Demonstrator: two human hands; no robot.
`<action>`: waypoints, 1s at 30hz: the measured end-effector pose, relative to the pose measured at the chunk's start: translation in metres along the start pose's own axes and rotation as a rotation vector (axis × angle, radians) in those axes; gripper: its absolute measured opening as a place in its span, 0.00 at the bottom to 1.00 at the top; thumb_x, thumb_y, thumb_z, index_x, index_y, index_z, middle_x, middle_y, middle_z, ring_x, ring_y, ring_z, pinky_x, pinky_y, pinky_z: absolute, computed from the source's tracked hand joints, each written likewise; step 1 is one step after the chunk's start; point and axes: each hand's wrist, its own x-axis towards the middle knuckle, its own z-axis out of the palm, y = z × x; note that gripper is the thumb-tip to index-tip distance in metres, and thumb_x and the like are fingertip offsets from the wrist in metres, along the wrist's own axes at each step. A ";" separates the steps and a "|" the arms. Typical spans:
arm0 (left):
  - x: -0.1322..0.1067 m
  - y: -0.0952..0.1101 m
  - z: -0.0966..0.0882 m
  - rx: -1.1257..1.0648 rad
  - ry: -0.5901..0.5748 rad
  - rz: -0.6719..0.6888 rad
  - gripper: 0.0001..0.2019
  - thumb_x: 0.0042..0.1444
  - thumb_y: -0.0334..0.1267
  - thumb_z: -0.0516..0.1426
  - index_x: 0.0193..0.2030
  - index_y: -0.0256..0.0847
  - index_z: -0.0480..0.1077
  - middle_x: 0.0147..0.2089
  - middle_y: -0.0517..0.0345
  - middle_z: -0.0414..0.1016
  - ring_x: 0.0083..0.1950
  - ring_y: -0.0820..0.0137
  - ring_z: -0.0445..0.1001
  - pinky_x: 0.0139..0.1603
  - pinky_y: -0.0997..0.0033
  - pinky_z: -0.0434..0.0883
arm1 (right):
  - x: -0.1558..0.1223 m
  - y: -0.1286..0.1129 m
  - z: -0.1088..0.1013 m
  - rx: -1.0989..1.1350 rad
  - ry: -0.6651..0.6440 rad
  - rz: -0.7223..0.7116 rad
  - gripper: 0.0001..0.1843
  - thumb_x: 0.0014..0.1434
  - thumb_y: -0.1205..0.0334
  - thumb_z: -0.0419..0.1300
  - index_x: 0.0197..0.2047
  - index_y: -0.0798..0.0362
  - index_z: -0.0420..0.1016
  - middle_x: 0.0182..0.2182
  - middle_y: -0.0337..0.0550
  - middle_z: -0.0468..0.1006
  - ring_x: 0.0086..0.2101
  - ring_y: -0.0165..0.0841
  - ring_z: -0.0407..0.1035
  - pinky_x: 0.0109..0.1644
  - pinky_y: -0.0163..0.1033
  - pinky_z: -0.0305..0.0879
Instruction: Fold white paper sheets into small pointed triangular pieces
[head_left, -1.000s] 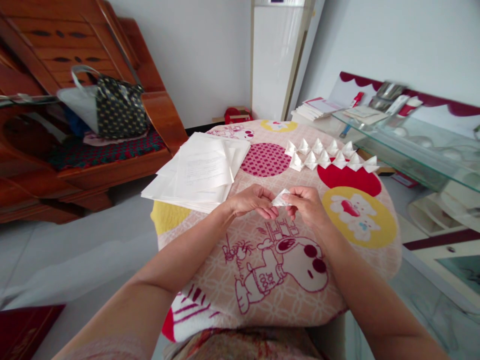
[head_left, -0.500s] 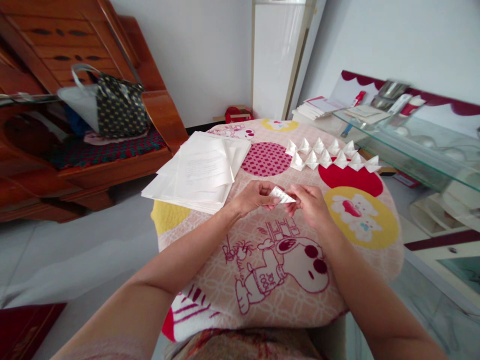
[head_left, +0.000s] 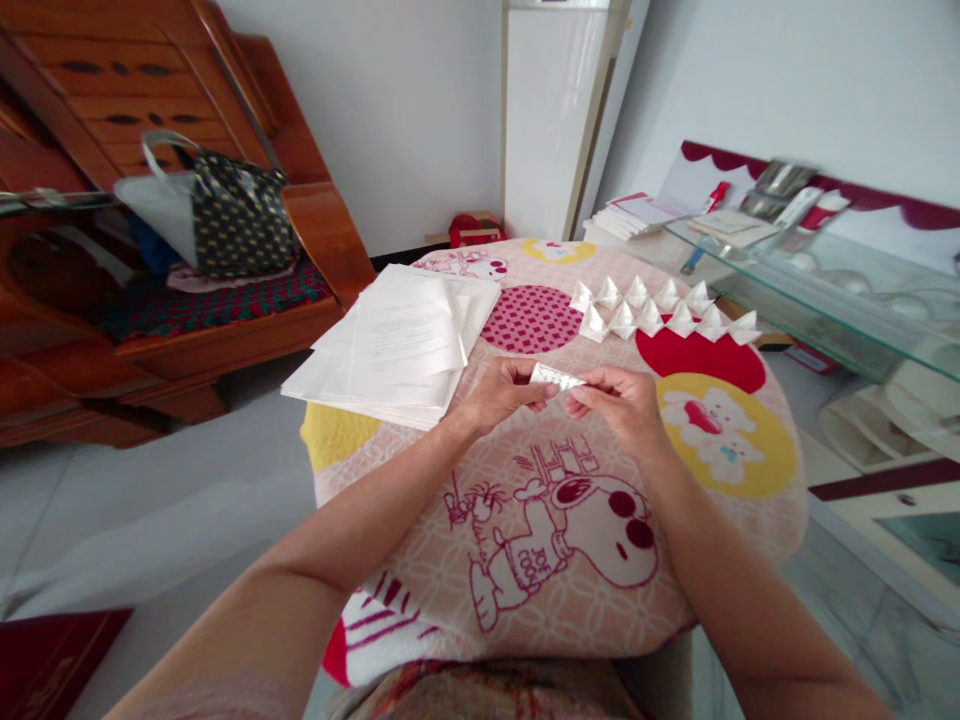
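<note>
A small folded piece of printed white paper (head_left: 556, 377) is held above the tablecloth between my two hands. My left hand (head_left: 510, 392) pinches its left end between thumb and fingers. The paper's right tip is in the closed fingers of my right hand (head_left: 619, 398). Beyond them, two rows of small pointed folded paper pieces (head_left: 649, 318) stand on the table at the far right. To the left of my hands lies a stack of white sheets (head_left: 405, 335), the top one printed with faint text.
A patterned cloth (head_left: 480, 560) covers the round table. On the right, a glass shelf (head_left: 847, 310) stands close to the table, with papers and metal containers near it. A wooden bench (head_left: 225, 335) at the left carries a dark patterned bag (head_left: 238, 215).
The folded paper has turned in my hands, its long edge now more level. My right thumb and fingers have closed on its right tip.
</note>
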 end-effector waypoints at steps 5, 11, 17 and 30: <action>-0.001 -0.001 -0.002 0.074 0.000 0.041 0.13 0.50 0.44 0.69 0.29 0.35 0.77 0.25 0.60 0.74 0.27 0.78 0.68 0.28 0.78 0.65 | 0.000 0.002 0.001 -0.007 -0.026 -0.003 0.10 0.51 0.54 0.71 0.29 0.51 0.82 0.23 0.41 0.82 0.25 0.33 0.76 0.32 0.40 0.77; -0.002 0.000 0.000 0.062 -0.062 0.058 0.14 0.51 0.45 0.68 0.29 0.35 0.77 0.25 0.60 0.74 0.26 0.77 0.69 0.28 0.77 0.65 | -0.001 0.004 0.003 0.055 -0.055 0.026 0.11 0.52 0.52 0.71 0.28 0.51 0.82 0.23 0.41 0.82 0.24 0.33 0.75 0.31 0.40 0.76; -0.002 -0.001 0.002 0.069 -0.039 0.014 0.15 0.51 0.46 0.67 0.28 0.35 0.75 0.24 0.60 0.73 0.25 0.77 0.69 0.28 0.77 0.65 | 0.000 0.007 0.003 0.069 -0.059 0.026 0.11 0.52 0.53 0.71 0.30 0.52 0.82 0.23 0.41 0.82 0.24 0.33 0.75 0.31 0.39 0.75; -0.002 -0.001 0.003 0.011 -0.105 0.051 0.19 0.50 0.49 0.70 0.27 0.34 0.74 0.23 0.60 0.72 0.24 0.77 0.68 0.26 0.77 0.64 | -0.001 0.008 0.010 0.122 -0.077 0.062 0.12 0.49 0.53 0.72 0.27 0.52 0.77 0.19 0.38 0.78 0.19 0.30 0.70 0.25 0.36 0.70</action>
